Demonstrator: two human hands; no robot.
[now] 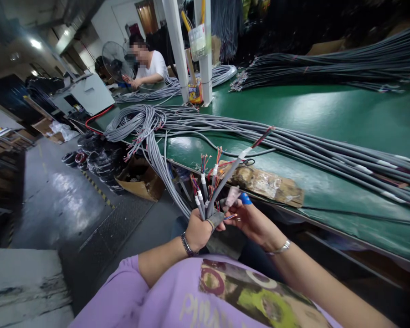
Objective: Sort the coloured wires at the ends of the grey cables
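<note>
My left hand [200,229] is closed around a bundle of grey cables [222,182], whose ends stand up above my fist. White bands circle several of these ends, and thin coloured wires [205,164] fan out from them. Grey covering wraps part of that thumb. Just to the right, my right hand [248,218] has its fingers bent together near some coloured wires [230,217]. Pinkish and blue wrappings cover some of its fingertips. Whether those fingers pinch a wire is too small to make out.
Long grey cables [294,152] lie along the green table [225,105], with a coil [133,120] at its left end. A worn wooden block [269,184] sits at the near edge. Beyond a white post [207,68], another person [153,66] sits by a fan [114,59]. A cardboard box [140,180] stands below.
</note>
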